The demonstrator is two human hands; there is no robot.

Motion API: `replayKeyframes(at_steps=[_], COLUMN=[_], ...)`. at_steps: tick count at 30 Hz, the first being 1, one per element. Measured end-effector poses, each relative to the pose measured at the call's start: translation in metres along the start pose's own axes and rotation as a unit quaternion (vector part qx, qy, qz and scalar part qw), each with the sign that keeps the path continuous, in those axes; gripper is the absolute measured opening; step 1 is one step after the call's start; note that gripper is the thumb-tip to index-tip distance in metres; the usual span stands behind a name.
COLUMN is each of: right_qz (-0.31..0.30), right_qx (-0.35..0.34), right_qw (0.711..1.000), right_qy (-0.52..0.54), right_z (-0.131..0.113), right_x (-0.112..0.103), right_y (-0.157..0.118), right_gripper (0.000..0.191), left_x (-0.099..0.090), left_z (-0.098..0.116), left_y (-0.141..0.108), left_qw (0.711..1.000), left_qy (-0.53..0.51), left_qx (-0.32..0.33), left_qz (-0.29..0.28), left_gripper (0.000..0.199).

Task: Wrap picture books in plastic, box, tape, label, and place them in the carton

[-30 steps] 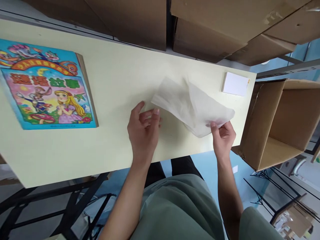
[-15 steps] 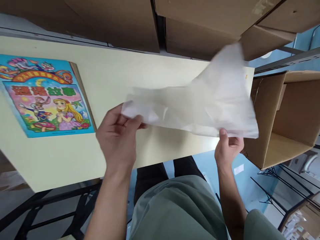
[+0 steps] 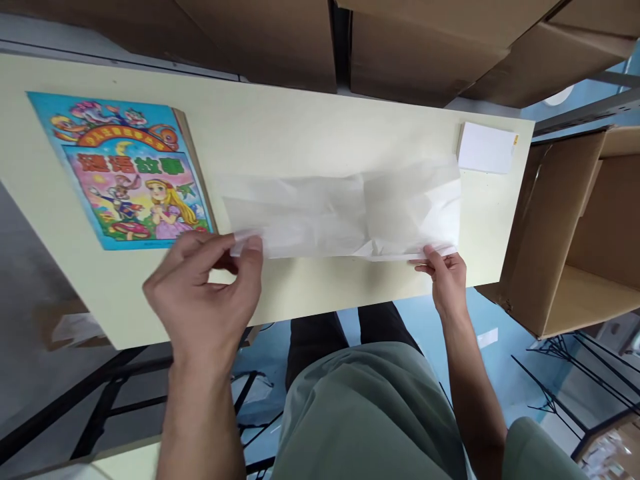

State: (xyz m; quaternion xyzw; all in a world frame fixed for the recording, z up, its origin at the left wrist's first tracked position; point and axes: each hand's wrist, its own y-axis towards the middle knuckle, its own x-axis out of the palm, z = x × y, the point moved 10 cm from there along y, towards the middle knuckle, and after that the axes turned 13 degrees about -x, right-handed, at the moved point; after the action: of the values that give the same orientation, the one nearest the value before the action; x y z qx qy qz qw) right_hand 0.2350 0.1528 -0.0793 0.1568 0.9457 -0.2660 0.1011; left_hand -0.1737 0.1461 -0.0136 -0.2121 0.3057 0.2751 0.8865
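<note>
A long sheet of thin white paper (image 3: 345,213) is stretched low over the cream table (image 3: 300,133), with a crease near its middle. My left hand (image 3: 210,287) pinches its near left corner between thumb and fingers. At the near right corner, my right hand (image 3: 445,273) grips the edge, thumb on top. Just left of the paper lies a thick children's book (image 3: 135,173) with a blue, colourful cartoon cover, close to my left hand.
A small white pad or box (image 3: 485,148) sits at the table's right end. Beyond that edge stands an open cardboard box (image 3: 575,233). Cardboard boxes (image 3: 260,40) line the back above the table. Black metal legs (image 3: 115,400) show below left.
The paper's raised right part has come down and now spreads flat towards the table, uncovering the white pad. My left hand has moved left. The view has shifted a little.
</note>
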Motion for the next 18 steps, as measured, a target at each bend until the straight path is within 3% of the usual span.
replayKeyframes(at_steps=[2,3,7,10,13,18], right_qz=[0.001,0.005,0.023,0.026,0.021,-0.007], right_qx=[0.011,0.017,0.034,0.034,0.028,-0.01], right_qw=[1.0,1.0,0.999,0.999,0.999,0.996], right_qy=[0.016,0.023,0.035,0.018,-0.019,-0.091], right_z=[0.0,0.0,0.005,0.008,0.01,0.007], right_x=[0.0,-0.001,-0.007,-0.01,-0.012,-0.019], right_y=[-0.001,-0.001,0.0,0.001,0.004,0.011], right_gripper=[0.046,0.044,0.034,0.03,0.03,0.039], left_x=[-0.006,-0.005,0.002,0.015,0.034,0.037], left_z=[0.015,0.019,0.013,0.007,-0.013,-0.053], left_y=[0.001,0.003,0.015,0.023,0.032,0.036], left_qw=[0.997,0.996,0.995,0.998,0.996,0.985], left_qy=[-0.013,-0.034,-0.086,-0.029,0.064,0.156], left_qx=[0.069,0.074,-0.015,-0.045,-0.061,-0.071], left_qz=[0.035,0.038,0.051,0.033,-0.01,0.03], left_gripper=[0.012,0.014,0.023,0.025,0.024,0.022])
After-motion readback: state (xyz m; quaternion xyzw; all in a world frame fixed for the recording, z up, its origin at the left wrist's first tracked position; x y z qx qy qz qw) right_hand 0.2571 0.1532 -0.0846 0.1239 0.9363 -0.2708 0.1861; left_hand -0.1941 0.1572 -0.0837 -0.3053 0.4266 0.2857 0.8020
